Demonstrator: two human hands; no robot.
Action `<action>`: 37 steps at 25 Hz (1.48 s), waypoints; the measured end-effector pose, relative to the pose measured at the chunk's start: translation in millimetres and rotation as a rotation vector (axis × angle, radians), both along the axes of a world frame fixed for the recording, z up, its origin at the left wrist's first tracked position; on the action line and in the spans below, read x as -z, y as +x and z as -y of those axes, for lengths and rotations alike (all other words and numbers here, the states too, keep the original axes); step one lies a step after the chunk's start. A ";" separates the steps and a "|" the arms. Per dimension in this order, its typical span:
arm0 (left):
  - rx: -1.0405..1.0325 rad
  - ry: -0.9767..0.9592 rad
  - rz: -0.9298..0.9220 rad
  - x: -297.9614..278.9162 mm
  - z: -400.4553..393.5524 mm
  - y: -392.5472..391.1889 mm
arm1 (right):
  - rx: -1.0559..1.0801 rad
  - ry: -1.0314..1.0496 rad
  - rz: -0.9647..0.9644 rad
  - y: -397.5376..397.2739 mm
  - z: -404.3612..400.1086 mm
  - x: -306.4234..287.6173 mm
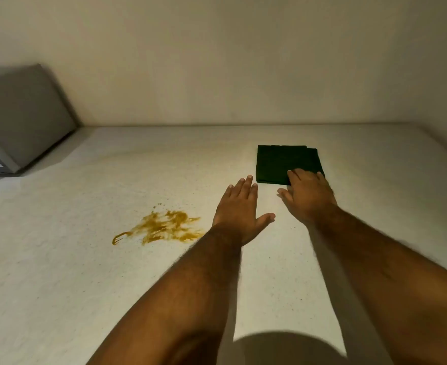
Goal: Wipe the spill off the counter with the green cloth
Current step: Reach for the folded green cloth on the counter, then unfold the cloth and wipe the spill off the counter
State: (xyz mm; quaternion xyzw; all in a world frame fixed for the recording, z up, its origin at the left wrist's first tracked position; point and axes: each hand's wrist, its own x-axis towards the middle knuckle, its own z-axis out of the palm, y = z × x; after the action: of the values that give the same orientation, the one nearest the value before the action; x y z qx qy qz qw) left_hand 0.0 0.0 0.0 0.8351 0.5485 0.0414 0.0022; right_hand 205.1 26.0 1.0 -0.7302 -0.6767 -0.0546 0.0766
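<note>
A dark green cloth (283, 162), folded into a square, lies flat on the white counter (85, 272) towards the back. My right hand (308, 194) is stretched out with its fingertips resting on the cloth's near right corner, fingers apart and holding nothing. My left hand (239, 210) hovers flat and open just left of the cloth, not touching it. A smeared yellow-brown spill (161, 227) spreads over the counter left of my left wrist, with a thin curl at its left end.
A grey box-like appliance (19, 119) stands at the back left corner against the plain wall (243, 61). A round shadow falls on the counter's near edge between my forearms.
</note>
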 end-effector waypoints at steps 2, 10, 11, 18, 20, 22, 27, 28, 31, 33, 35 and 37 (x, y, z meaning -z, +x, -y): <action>0.016 0.004 0.028 -0.9 -12.3 8.6 | 0.000 -0.034 0.019 11.4 -15.7 0.5; -0.001 0.019 0.114 -13.6 -42.3 25.8 | -0.021 0.040 -0.080 21.1 -56.6 6.9; -0.021 0.012 0.129 -14.1 -44.3 26.7 | -0.015 0.080 -0.123 20.0 -58.6 9.1; -0.127 0.062 0.611 -32.2 -57.1 27.6 | -0.293 0.241 -0.676 -7.3 -54.5 -61.3; -0.150 -0.001 0.785 -41.1 -59.0 25.7 | -0.348 0.197 -0.775 -15.7 -53.8 -85.6; -0.110 -0.024 0.928 -47.5 -58.7 20.0 | -0.350 0.137 -0.864 -20.9 -49.6 -104.8; -0.026 -0.290 1.291 -62.8 -48.3 -7.9 | -0.269 -0.149 -0.987 -31.0 -20.4 -141.1; -0.007 -0.388 1.359 -66.9 -43.1 -13.8 | -0.260 -0.176 -0.930 -33.5 -14.3 -143.8; 0.011 -0.513 1.417 -69.4 -35.4 -32.7 | -0.194 -0.192 -0.884 -47.6 2.3 -145.7; 0.007 -0.513 1.431 -68.7 -32.9 -48.8 | -0.113 -0.229 -0.891 -63.0 12.2 -144.8; 0.006 -0.491 1.431 -67.6 -27.6 -65.2 | -0.066 -0.259 -0.859 -80.8 21.1 -142.9; 0.012 -0.430 1.353 -63.5 -24.5 -85.6 | -0.026 -0.256 -0.830 -97.7 27.1 -139.0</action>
State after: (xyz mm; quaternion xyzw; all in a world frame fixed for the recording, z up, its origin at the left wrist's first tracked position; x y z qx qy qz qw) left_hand -85.6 24.5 63.5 0.6103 0.4180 0.4418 0.5076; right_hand 107.4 -1.1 139.9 -0.6852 -0.5993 0.3289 0.2514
